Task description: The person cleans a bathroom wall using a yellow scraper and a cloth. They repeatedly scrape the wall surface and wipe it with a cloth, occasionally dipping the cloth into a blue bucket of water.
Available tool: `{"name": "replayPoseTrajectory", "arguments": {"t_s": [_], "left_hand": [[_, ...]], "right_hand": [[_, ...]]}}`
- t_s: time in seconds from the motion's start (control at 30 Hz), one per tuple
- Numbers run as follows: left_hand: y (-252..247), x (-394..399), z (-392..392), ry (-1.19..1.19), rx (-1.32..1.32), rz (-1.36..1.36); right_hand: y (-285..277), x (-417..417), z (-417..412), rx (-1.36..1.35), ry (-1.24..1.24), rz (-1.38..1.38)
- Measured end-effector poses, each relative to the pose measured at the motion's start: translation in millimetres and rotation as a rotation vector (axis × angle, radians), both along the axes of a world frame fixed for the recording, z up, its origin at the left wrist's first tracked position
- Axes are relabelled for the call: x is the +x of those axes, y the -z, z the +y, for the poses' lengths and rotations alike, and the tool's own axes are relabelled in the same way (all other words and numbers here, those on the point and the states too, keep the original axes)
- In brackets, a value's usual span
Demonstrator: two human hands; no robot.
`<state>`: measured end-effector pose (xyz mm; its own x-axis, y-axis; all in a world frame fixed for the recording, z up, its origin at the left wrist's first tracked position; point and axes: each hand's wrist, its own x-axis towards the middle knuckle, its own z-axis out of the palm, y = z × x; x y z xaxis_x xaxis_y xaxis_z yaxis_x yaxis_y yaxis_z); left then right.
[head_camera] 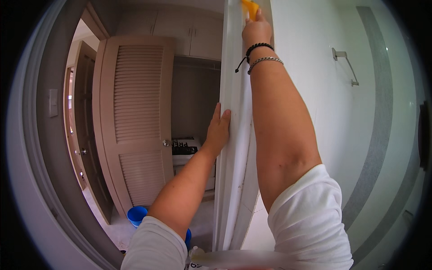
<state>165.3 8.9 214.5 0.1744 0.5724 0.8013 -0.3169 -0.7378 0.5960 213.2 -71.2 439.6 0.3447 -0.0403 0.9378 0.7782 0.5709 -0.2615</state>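
High up by the white door frame (233, 135), my right hand (257, 29) grips a yellow tool (250, 9), perhaps a scraper; the upper picture edge cuts part of it off. A black braided cord and a metal chain bracelet circle that wrist. Lower down, my left hand (219, 128) rests against the side edge of the same frame, fingers pointing up and the thumb apart. It holds nothing that I can see.
A louvred door (138, 101) stands left of the frame, near an open closet with a printed sack (185, 146). Blue buckets (137, 216) sit on the floor. On the right, a metal towel bar (351, 71) juts from the white wall. A dark door (88, 135) stands ajar far left.
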Motion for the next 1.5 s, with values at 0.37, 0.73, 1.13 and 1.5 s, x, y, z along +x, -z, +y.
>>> {"name": "replayPoseTrajectory", "arguments": {"t_s": [0.37, 0.73, 1.13, 1.5], "left_hand": [[3.7, 2.3, 0.5, -0.079, 0.101, -0.026], [5.8, 4.5, 10.5, -0.070, 0.070, -0.052], [7.6, -0.3, -5.5, -0.197, 0.078, 0.126], [12.0, -6.3, 2.3, -0.166, 0.151, 0.095]], "right_hand": [[-47.7, 9.8, 7.1, 0.091, -0.095, 0.031], [-39.4, 32.2, 31.5, 0.110, -0.099, -0.001], [-114.9, 31.9, 8.3, -0.004, 0.053, 0.048], [-118.2, -2.4, -15.9, -0.127, -0.137, 0.132]]}}
